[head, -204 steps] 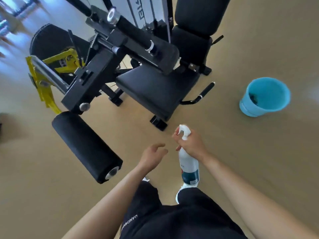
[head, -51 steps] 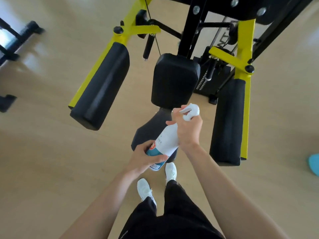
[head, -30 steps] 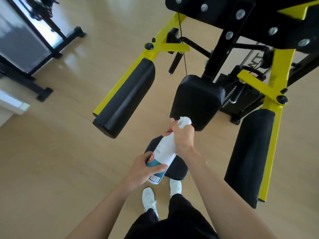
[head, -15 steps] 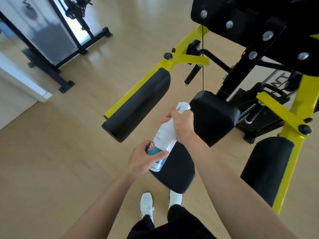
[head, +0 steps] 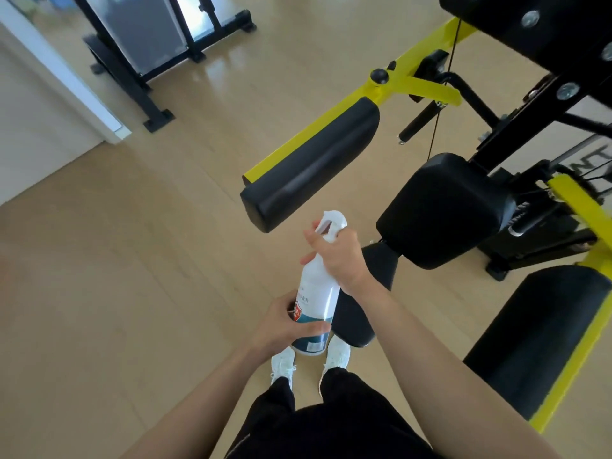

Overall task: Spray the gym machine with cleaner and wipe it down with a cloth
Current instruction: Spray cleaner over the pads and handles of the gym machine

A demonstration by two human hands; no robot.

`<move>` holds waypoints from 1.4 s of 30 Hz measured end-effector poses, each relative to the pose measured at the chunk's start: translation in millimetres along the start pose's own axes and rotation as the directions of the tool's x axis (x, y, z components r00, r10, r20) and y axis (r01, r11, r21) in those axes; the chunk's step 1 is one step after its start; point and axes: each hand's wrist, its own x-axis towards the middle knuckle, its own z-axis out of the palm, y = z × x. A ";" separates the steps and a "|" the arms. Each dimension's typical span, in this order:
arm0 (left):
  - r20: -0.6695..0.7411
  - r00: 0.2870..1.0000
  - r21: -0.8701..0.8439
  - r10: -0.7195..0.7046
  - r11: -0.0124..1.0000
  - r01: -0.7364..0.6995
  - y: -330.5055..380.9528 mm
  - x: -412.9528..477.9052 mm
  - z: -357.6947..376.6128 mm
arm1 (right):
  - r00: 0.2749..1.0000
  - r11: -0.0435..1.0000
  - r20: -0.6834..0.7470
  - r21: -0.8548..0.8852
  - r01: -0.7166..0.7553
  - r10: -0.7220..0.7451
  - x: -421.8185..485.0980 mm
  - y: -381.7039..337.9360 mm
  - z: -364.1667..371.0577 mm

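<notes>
The white spray bottle is held tilted above the floor, its nozzle pointed toward the black arm pad of the gym machine. Its neck is gripped by the right hand and its base is clasped by the left hand

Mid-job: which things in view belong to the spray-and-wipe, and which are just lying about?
For the job: white spray bottle with teal label, held by right hand at trigger, left hand at base; yellow-framed gym machine with black pads. No cloth visible.
Lying about: black-framed grey panel stand, white wall corner.
</notes>
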 end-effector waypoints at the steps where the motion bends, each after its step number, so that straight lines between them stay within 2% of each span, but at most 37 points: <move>1: 0.002 1.000 -0.025 -0.014 1.000 0.014 -5.8 -3.9 -2.1 | 1.000 1.000 0.016 0.000 0.009 -0.009 -3.1 1.7 6.5; 11: 0.069 0.995 -0.027 -0.078 0.996 0.080 -33.9 -18.6 -25.1 | 0.998 0.997 -0.033 -0.045 -0.061 0.060 -13.3 16.8 38.1; 18: 0.006 0.996 0.062 -0.086 0.994 0.085 -21.9 -9.4 -25.2 | 0.975 0.985 -0.152 0.092 -0.149 0.161 -0.6 20.4 25.6; 22: 0.009 0.999 0.122 -0.047 0.991 0.046 -3.7 0.6 -24.6 | 0.965 0.980 -0.194 0.127 -0.151 0.174 13.5 15.6 14.2; 28: -0.026 0.999 0.206 0.041 0.978 -0.035 42.0 27.1 -17.6 | 0.957 0.979 -0.263 0.191 -0.070 0.120 37.5 -8.5 -18.7; 34: -0.027 0.997 0.236 0.076 0.969 -0.067 85.4 53.8 -1.5 | 0.919 0.962 -0.358 0.262 -0.072 0.166 63.2 -28.7 -53.2; 39: -0.016 0.998 0.216 0.058 0.975 -0.053 91.4 61.6 14.7 | 0.939 0.973 -0.325 0.227 -0.034 0.109 69.8 -29.3 -71.6; 42: -0.047 0.998 0.209 0.047 0.977 -0.036 78.7 59.9 16.5 | 0.946 0.973 -0.289 0.214 -0.083 0.144 67.2 -24.4 -67.2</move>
